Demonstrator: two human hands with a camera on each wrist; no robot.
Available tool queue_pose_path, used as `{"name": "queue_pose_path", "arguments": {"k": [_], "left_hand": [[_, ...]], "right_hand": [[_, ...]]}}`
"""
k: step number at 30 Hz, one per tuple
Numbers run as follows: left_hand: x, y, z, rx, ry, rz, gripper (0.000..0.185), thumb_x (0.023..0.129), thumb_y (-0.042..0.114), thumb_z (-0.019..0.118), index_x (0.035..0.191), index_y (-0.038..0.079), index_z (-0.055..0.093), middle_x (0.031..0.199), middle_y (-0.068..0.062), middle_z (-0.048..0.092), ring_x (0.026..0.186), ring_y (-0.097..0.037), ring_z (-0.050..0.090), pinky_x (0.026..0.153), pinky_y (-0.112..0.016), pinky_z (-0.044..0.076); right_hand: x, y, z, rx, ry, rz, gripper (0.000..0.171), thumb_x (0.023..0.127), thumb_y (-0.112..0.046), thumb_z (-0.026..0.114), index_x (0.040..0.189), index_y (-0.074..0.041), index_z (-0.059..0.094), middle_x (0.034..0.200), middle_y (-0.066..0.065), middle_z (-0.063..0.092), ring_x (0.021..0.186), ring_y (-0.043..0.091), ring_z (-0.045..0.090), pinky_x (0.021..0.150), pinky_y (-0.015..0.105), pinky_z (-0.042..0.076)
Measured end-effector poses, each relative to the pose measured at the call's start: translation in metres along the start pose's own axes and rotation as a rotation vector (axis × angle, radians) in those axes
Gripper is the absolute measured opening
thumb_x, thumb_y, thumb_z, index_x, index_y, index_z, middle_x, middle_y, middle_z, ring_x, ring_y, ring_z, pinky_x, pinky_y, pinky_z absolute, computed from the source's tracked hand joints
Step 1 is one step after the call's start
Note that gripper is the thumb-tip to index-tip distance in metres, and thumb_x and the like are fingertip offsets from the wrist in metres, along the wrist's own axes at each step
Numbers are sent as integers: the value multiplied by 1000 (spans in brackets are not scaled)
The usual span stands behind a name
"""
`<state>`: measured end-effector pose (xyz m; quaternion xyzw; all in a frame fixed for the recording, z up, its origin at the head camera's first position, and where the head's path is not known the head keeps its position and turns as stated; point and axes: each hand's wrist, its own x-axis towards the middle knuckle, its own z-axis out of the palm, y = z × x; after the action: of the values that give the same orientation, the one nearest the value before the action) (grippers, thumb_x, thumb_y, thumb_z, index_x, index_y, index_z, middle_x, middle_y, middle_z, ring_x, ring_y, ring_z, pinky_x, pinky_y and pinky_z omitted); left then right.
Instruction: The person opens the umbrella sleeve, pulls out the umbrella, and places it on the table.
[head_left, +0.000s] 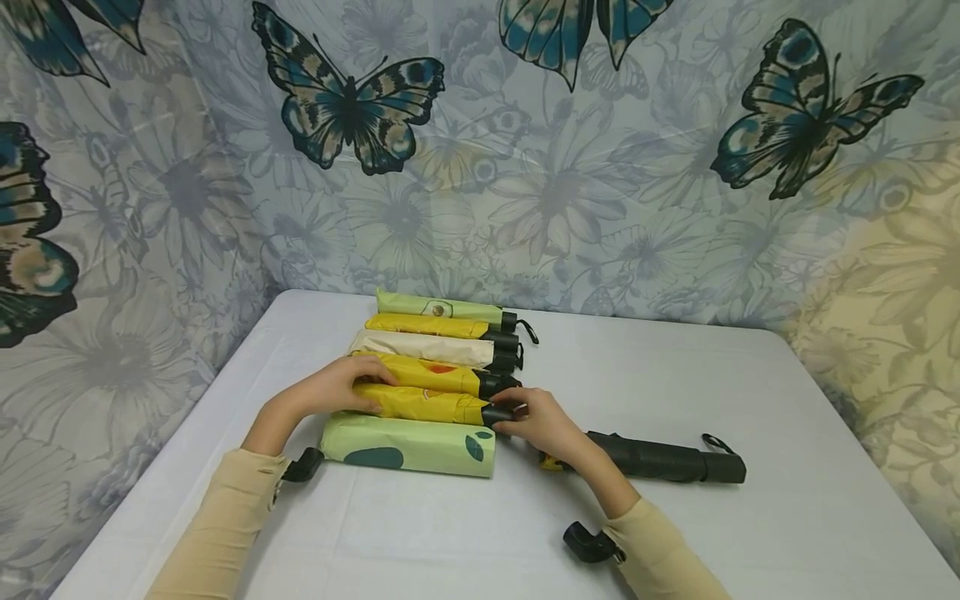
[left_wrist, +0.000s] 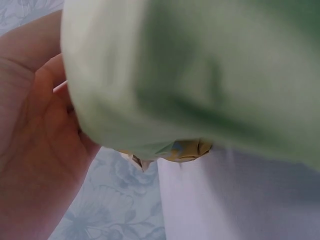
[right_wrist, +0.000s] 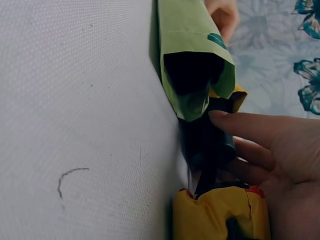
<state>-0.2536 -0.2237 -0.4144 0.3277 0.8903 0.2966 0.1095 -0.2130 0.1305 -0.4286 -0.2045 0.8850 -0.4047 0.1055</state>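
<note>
Several folded umbrellas in sleeves lie in a row, black handles mostly to the right. My left hand [head_left: 337, 387] holds the left end of the front yellow umbrella [head_left: 423, 405], thumb on its near side and fingers over its top. At the other end, my right hand [head_left: 542, 423] pinches that umbrella's black handle [right_wrist: 207, 142] between thumb and fingers. Right in front lies a light green sleeve [head_left: 420, 446] with dark green leaf shapes; in the right wrist view its near end gapes dark. This green sleeve fills much of the left wrist view, hiding the left fingertips.
Behind are another yellow umbrella [head_left: 427, 372], a cream one [head_left: 423, 346], a further yellow one [head_left: 427, 325] and a green one [head_left: 442, 308]. A black folded umbrella [head_left: 667, 460] lies right of the right wrist. A butterfly-patterned cloth [head_left: 480, 208] backs the white table [head_left: 420, 533].
</note>
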Motion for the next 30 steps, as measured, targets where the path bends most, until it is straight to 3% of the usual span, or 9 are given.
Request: {"name": "queue_pose_path", "arguments": {"k": [5, 12, 19, 30], "left_hand": [[0, 0, -1, -1, -1, 7, 41, 82, 23, 79, 121, 18, 67, 122, -3, 64, 117, -26, 58, 100, -47, 49], [-1, -2, 1, 31, 42, 87, 41, 81, 26, 80, 119, 15, 69, 118, -5, 66, 111, -27, 60, 94, -47, 52], [-1, -2, 0, 30, 27, 29, 42, 81, 26, 79, 120, 17, 68, 121, -4, 65, 115, -28, 59, 98, -48, 50], [-1, -2, -1, 24, 6, 6, 44, 81, 27, 79, 122, 17, 68, 124, -4, 65, 119, -28, 58, 102, -49, 48]], "right_hand": [[1, 2, -1, -7, -1, 6, 36, 83, -10, 76, 118, -4, 68, 117, 15, 68, 102, 29, 68, 85, 34, 59], [0, 1, 0, 5, 20, -15, 32, 83, -9, 76, 114, -3, 71, 111, 14, 69, 100, 27, 69, 82, 29, 60], [0, 2, 0, -3, 25, -35, 31, 83, -10, 77, 113, -4, 72, 110, 13, 70, 99, 25, 69, 81, 27, 60], [-4, 1, -1, -13, 27, -61, 31, 84, -12, 76, 113, -3, 72, 111, 14, 70, 98, 26, 69, 82, 27, 59]]}}
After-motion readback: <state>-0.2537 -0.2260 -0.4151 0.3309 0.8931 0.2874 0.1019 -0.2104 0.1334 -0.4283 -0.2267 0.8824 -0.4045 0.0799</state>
